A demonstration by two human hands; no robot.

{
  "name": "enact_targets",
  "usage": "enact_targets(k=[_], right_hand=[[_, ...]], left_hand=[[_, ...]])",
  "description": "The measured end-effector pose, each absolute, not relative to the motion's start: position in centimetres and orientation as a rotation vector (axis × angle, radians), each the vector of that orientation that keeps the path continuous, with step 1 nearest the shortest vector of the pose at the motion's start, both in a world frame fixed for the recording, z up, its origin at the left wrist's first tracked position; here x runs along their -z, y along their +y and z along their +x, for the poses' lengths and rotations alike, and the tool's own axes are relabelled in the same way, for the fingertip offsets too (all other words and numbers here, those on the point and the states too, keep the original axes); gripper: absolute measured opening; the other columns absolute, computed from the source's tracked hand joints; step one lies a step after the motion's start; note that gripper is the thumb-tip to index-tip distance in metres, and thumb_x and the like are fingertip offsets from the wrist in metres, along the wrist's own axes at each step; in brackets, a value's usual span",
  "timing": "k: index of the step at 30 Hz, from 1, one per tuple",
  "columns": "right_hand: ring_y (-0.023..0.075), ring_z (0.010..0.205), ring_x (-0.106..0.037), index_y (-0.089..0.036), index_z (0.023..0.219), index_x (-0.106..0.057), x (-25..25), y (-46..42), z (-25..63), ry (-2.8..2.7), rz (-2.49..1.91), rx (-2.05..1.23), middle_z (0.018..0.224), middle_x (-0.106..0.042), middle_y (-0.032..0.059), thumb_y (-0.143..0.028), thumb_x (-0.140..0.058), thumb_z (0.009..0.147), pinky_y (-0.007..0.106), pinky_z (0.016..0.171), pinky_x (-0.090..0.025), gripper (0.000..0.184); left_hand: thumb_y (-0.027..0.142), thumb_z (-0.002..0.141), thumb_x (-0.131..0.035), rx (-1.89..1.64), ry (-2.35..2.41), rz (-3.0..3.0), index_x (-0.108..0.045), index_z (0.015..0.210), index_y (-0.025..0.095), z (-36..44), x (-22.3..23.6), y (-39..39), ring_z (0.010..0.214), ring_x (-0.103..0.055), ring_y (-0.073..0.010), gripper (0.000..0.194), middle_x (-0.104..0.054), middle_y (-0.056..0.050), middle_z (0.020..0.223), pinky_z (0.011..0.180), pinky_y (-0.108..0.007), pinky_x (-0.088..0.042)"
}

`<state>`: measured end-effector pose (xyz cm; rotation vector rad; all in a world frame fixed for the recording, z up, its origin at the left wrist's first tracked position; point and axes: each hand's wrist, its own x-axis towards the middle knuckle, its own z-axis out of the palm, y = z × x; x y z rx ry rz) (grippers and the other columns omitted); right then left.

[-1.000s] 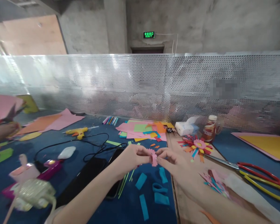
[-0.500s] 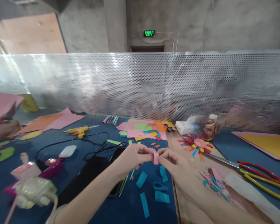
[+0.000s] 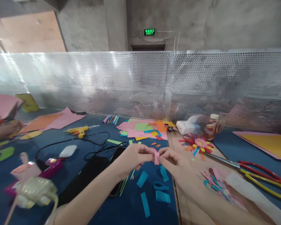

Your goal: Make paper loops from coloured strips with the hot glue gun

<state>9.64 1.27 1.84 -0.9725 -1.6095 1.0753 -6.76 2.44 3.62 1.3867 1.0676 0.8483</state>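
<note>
Both of my hands meet over the blue table point(image 3: 89, 190) and pinch a small pink fringed paper piece point(image 3: 155, 157) between their fingertips. My left hand point(image 3: 133, 156) grips its left side, my right hand point(image 3: 172, 161) its right side. Just below them lie several blue paper strips point(image 3: 154, 187). A finished paper flower point(image 3: 196, 144) with red, blue and orange petals rests to the right on a brown board point(image 3: 184, 200).
Red and yellow scissors point(image 3: 259, 176), paper scraps point(image 3: 215, 182), a bottle point(image 3: 209, 128) and a tissue pack point(image 3: 187, 126) lie right. A coloured paper stack point(image 3: 142, 129), glue gun point(image 3: 78, 130), black cable and phones point(image 3: 89, 175) lie left. A perforated metal screen point(image 3: 140, 84) closes the back.
My hands have kept pinching the pink paper piece and turned it slightly. The view has shifted a little.
</note>
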Motion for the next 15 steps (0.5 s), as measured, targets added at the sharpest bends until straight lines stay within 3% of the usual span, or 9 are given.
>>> enact_targets(k=[15], right_hand=[[0.0149,0.083,-0.052,-0.018,0.063,-0.051,-1.29,1.26,9.73,-1.615,-0.942,-1.041,0.087,-0.053,0.0022,-0.026,-0.053,0.075,0.025,0.070,-0.040,0.014]], left_hand=[[0.027,0.060,-0.064,-0.836,1.042,1.361,-0.064,0.078,0.014,-6.64,-3.45,2.44,0.044,-0.023,-0.0047,0.022,-0.041,0.005,0.055,0.039,-0.021,-0.011]])
